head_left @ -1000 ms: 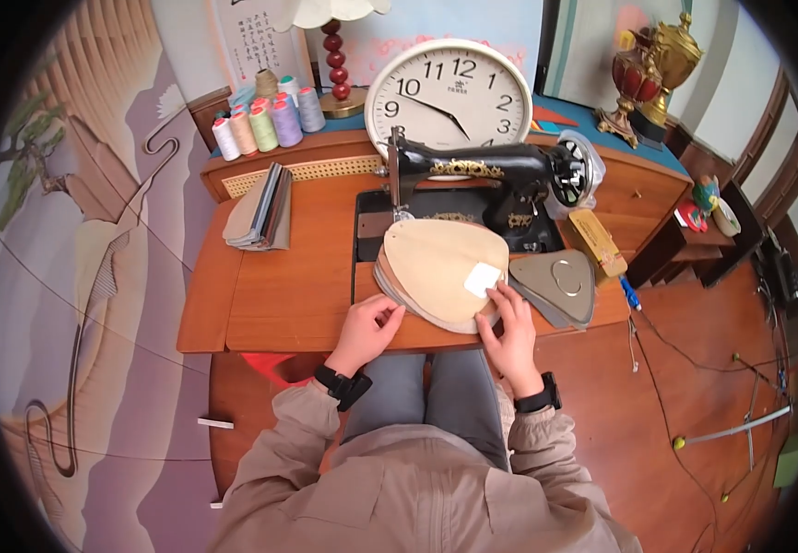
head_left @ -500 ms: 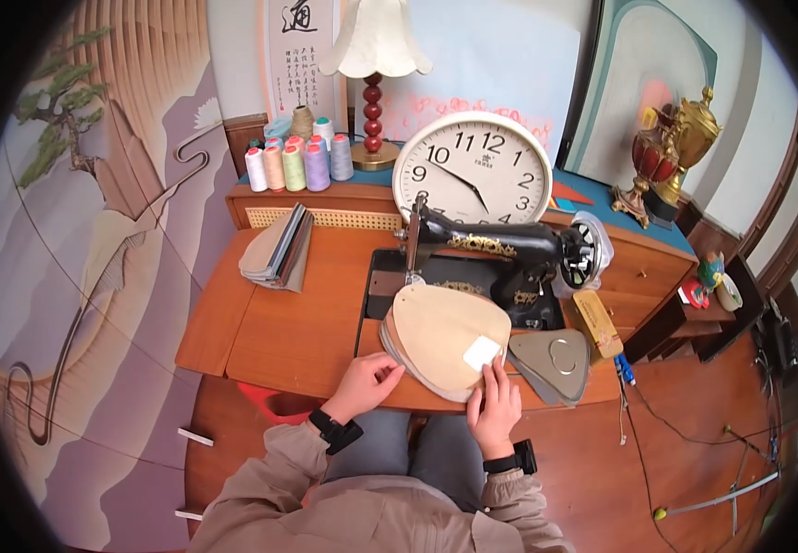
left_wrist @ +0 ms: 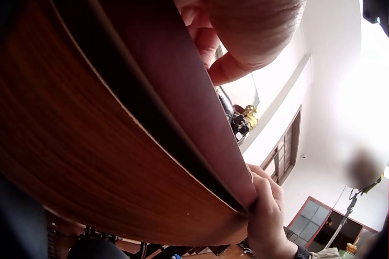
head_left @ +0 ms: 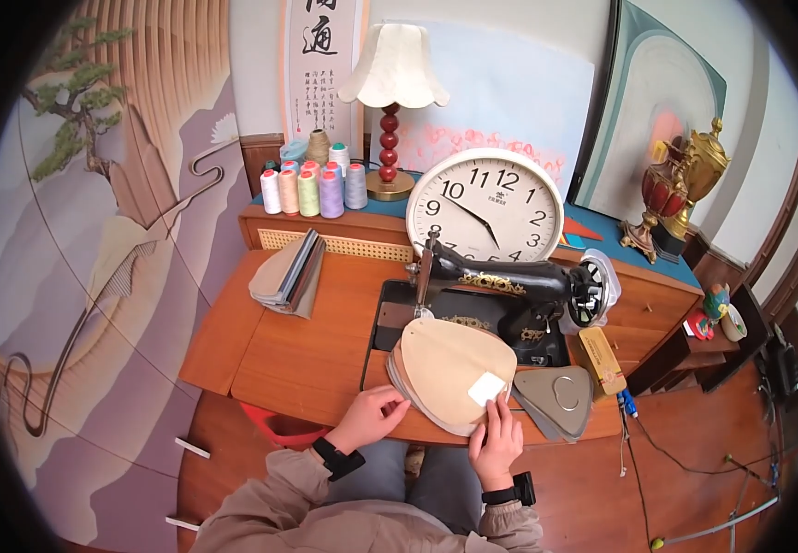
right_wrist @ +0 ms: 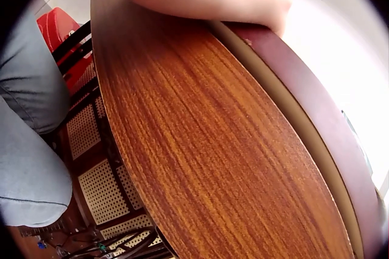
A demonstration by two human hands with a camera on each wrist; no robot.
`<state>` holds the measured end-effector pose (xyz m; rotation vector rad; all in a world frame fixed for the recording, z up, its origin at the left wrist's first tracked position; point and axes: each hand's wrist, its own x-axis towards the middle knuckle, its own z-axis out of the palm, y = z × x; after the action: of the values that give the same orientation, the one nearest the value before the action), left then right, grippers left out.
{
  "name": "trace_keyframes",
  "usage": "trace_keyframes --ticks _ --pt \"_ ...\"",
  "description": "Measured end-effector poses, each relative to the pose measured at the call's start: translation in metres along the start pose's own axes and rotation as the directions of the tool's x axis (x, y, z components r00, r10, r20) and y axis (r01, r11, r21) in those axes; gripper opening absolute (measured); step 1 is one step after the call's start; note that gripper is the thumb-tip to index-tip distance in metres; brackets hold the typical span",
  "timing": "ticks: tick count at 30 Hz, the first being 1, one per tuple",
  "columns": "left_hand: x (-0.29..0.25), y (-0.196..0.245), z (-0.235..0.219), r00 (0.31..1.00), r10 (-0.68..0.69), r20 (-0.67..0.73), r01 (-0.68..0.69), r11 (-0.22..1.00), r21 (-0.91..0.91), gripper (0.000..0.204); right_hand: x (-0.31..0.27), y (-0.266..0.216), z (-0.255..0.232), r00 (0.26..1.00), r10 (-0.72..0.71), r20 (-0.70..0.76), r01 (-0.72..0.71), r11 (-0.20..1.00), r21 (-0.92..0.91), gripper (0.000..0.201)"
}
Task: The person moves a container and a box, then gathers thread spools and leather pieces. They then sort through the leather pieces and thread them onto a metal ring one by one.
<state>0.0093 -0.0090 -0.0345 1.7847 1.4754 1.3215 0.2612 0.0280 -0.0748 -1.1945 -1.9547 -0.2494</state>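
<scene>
On the table's front edge lies a stack of flat rounded-triangle pieces [head_left: 445, 364], its top piece pale beige with darker layers below. A small white square [head_left: 486, 389] sits on its right part. My left hand [head_left: 371, 419] is at the stack's lower left edge, fingers loosely bent, fingertips by the layers. With extended fingers my right hand [head_left: 497, 444] touches the stack's lower right side just below the white square. Both wrist views show the hands at the table edge, while the stack is hidden there. Right of it lie grey-brown pieces [head_left: 537, 410] with a pale ring [head_left: 566, 393].
Behind the stack stands a black sewing machine [head_left: 500, 281]. A fan of grey and beige pieces [head_left: 288, 276] lies at the left. Thread spools [head_left: 308, 192], a lamp [head_left: 390, 152] and a wall clock [head_left: 491, 207] stand at the back. A yellow box [head_left: 602, 361] is at the right.
The head view has tilted upward, so the table appears lower and more of the lamp shows. Both hands stay at the stack, with the right fingers still near the white square.
</scene>
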Motion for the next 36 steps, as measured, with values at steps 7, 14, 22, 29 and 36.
trace_keyframes --ticks 7,14,22,29,36 --pt "0.0 0.0 0.001 1.0 0.006 -0.013 -0.006 0.999 -0.035 0.012 0.001 0.001 0.0 1.0 -0.016 -0.007 0.016 1.0 -0.006 0.046" --pt "0.001 0.001 0.0 1.0 0.023 -0.02 -0.023 0.999 -0.027 0.012 0.004 -0.003 -0.005 1.0 -0.006 0.03 0.006 1.0 0.004 0.047" --pt "0.001 0.002 0.0 0.999 0.022 -0.026 -0.022 0.999 -0.036 0.012 0.006 -0.006 -0.008 0.997 0.015 0.07 -0.018 0.999 0.042 0.045" --pt "0.001 0.0 0.001 0.999 0.018 -0.041 -0.019 0.999 -0.047 0.014 0.003 -0.003 -0.005 0.999 -0.003 0.053 0.003 1.0 -0.007 0.048" --pt "0.008 -0.021 0.01 0.97 -0.079 -0.231 0.072 0.997 -0.038 0.02 0.004 -0.003 -0.006 0.998 -0.003 0.063 0.003 1.0 -0.005 0.049"
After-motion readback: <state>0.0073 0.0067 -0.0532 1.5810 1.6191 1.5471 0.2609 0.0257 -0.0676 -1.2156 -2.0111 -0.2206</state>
